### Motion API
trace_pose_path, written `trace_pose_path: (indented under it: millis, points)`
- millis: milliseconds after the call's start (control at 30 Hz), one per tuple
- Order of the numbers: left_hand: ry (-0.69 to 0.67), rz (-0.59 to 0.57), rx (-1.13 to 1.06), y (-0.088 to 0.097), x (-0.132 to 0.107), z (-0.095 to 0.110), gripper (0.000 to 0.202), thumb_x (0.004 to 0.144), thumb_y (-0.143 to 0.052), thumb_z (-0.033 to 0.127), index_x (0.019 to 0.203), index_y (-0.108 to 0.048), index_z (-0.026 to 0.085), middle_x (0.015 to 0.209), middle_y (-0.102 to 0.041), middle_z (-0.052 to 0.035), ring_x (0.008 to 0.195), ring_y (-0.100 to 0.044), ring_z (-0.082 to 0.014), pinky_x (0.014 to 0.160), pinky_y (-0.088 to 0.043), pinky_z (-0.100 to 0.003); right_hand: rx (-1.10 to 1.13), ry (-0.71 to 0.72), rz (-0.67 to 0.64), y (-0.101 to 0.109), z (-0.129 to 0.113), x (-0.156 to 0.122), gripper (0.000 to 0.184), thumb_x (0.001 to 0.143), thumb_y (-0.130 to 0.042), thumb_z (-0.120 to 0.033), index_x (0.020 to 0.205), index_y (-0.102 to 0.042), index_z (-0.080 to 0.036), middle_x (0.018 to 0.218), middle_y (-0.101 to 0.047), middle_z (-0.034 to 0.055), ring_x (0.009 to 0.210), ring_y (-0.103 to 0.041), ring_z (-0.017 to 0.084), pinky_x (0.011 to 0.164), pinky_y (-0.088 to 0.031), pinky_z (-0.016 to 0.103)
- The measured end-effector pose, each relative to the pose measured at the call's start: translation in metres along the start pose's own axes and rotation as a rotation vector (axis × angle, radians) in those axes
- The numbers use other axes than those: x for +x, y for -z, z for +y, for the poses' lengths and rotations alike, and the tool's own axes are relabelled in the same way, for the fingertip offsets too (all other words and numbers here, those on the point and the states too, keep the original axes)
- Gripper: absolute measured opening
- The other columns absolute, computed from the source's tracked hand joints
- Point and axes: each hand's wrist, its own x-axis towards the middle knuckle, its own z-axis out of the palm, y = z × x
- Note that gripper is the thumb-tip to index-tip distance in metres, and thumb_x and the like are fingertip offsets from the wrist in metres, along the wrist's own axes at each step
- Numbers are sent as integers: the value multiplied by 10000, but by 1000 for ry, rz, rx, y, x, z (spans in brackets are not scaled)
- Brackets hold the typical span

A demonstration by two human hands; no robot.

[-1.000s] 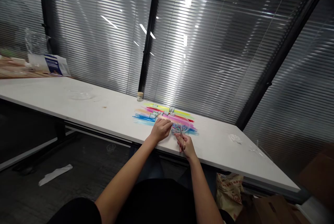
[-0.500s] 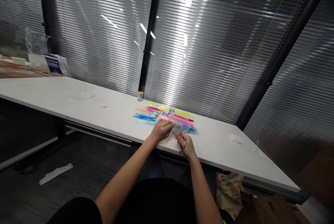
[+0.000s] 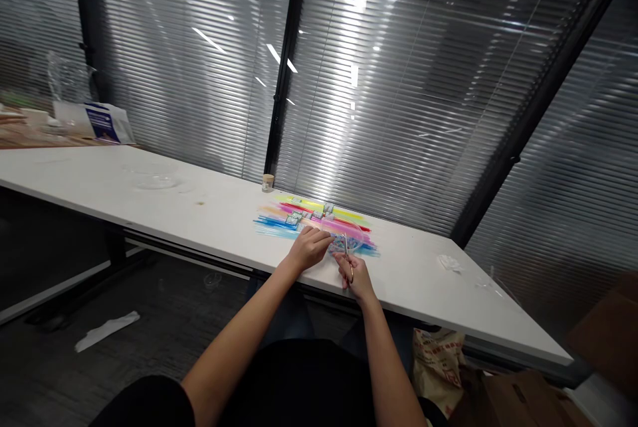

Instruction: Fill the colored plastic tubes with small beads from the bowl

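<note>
Bowl: the clear bowl [image 3: 363, 236] sits on the table [image 3: 224, 228], with small coloured bits [image 3: 353, 243] inside.
Right hand: the right hand [image 3: 357, 275], at the bowl's near side, grips the scissors [image 3: 345, 251] by the handles.
Scissors: blades point away from the person, in front of the bowl or over it; their spread is too small to tell.
Left hand: the left hand [image 3: 310, 246] is just left of the bowl, fingers bent together; I cannot tell whether they pinch anything.
Strips: yellow, red, pink and blue strips [image 3: 272, 223] lie behind the bowl and to both sides.
Packets: small packets [image 3: 293, 218] lie on the strips, beyond the bowl and leftward.
Jar: the jar [image 3: 268, 184] stands beyond the bowl, to the left.
Tissue: crumpled tissue [image 3: 449, 263] lies well right of the bowl.
</note>
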Motion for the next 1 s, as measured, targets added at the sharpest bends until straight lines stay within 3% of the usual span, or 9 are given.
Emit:
trace_pose_path:
  millis: [600, 1000]
  points:
    - [-30, 22, 4, 2, 1, 0, 251, 884, -457, 92, 981, -664, 193, 899, -719, -39, 767, -632, -154, 694, -411, -314, -3, 10, -8, 1, 3, 1, 493, 756, -630, -613, 874, -656, -135, 443, -387, -77, 307, -372, 91, 335, -232, 212]
    - [0, 10, -10, 0, 0, 0, 265, 874, -452, 68, 978, -667, 184, 845, -705, -46, 758, -628, -156, 690, -417, -308, -42, 37, -16, 1, 3, 1, 448, 779, -617, -614, 757, -603, -167, 432, -386, -69, 312, -375, 98, 342, -236, 219]
